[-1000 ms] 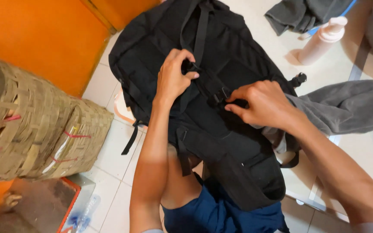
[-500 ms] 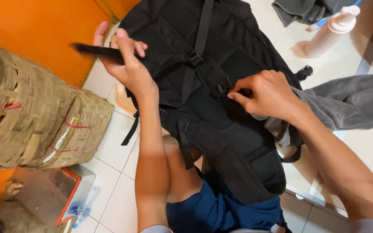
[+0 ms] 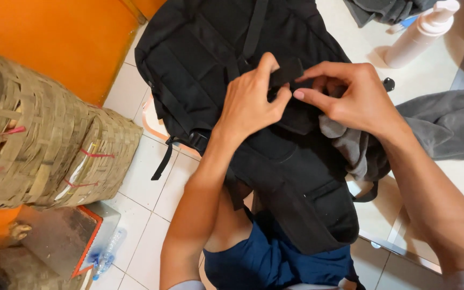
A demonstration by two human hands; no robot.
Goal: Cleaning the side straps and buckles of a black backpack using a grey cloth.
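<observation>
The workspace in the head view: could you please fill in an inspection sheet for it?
Surface: white tiled floor, partly covered.
Job's things: black backpack across the person's lap; black strap on it.
Clutter: grey cloth, white pump bottle, plastic water bottle.
Grips: left hand and right hand both pinch the strap.
Cables: nothing seen.
Surroundings: woven baskets, orange wall.

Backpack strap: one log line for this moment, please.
left hand: pinching black strap | right hand: fingertips at strap end | backpack: on lap | grey cloth: beside backpack
</observation>
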